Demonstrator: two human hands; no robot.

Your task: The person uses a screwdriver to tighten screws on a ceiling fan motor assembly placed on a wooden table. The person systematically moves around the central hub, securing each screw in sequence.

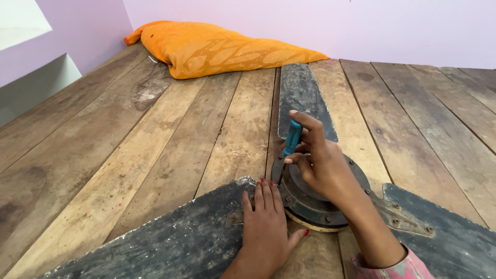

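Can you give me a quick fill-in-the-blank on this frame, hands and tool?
1. The right hand grips a ____-handled screwdriver.
2. The left hand lies flat on a fan ____.
3. The orange pillow lies by the ____ wall.
4. The fan motor hub sits on ____ planks.

Missing: blue; blade; lilac; wooden

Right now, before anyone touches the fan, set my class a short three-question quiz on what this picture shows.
1. True or false: the right hand holds a screwdriver with a red handle.
2. Which does the left hand press flat on? A) the orange pillow B) a fan blade C) the wall
3. Fill in: the screwdriver tip meets the round fan ____ at its rim.

Key
1. False: the handle is blue.
2. B: the palm lies on the near-left blade, fingers towards the hub.
3. Motor: the dark hub that joins three blades on the plank floor.
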